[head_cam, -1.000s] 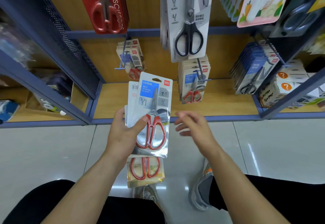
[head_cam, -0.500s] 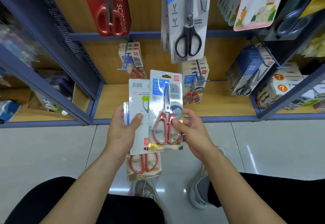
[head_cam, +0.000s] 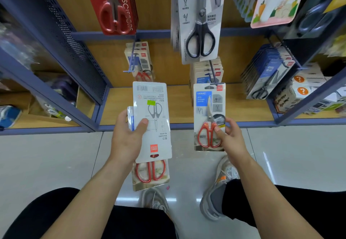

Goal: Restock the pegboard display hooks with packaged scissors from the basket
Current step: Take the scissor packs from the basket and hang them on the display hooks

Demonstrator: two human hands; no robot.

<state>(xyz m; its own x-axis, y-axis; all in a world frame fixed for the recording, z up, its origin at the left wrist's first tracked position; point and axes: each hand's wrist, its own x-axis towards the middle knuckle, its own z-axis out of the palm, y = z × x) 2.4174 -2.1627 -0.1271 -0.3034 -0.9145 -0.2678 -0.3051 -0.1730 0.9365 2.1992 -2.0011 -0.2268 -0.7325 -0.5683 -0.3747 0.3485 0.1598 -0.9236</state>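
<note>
left hand (head_cam: 127, 141) grips stack of scissor packs (head_cam: 152, 122), frame centre | right hand (head_cam: 232, 139) pinches one scissors pack (head_cam: 207, 111), top edge just beside hook (head_cam: 212, 72) tip | bare floor (head_cam: 182, 143) between both packs

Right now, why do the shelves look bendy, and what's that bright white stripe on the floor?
In the head view, the wide-angle lens curves the blue shelf rail; the stripe is glare on the shiny floor; far-left shelf things are blurry, the scissors pack in the right hand sharp.
</note>
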